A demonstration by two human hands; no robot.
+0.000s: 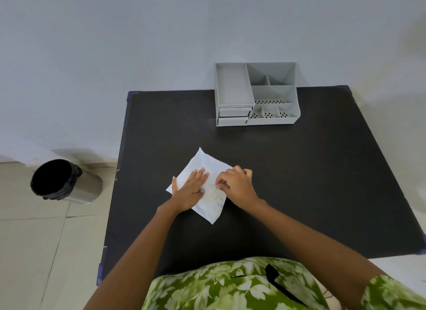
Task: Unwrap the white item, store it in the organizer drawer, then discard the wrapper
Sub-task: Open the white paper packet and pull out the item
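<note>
Flat white packet in a thin crinkly wrapper [207, 171], lying skewed near the middle of the matte black square bench [299, 171], still wrapped. Left hand [190, 191] spread flat on the packet's left half, fingers extended, pressing it down rather than gripping. Right hand [236, 182] curled over the right edge, thumb and forefinger pinched on what looks like a seam or flap of the wrapper; exact hold partly hidden by the knuckles. Probably light, soft and pliable, the film slick and prone to sliding on the smooth top, hence the pinning palm; best taken at an edge seam or corner, peeled away while the other hand holds the body down. Nothing fragile evident, though tearing hard could crumple the contents. Grey plastic desk organizer with open compartments and two small stacked drawers [232, 116] at the far edge of the bench, well apart from the packet, both drawers appearing closed. Steel cylindrical bin with black liner [62, 182] on the pale tiled floor [34, 252] to the left, off the bench. Plain pale wall [138, 44] behind; bench otherwise bare.
</note>
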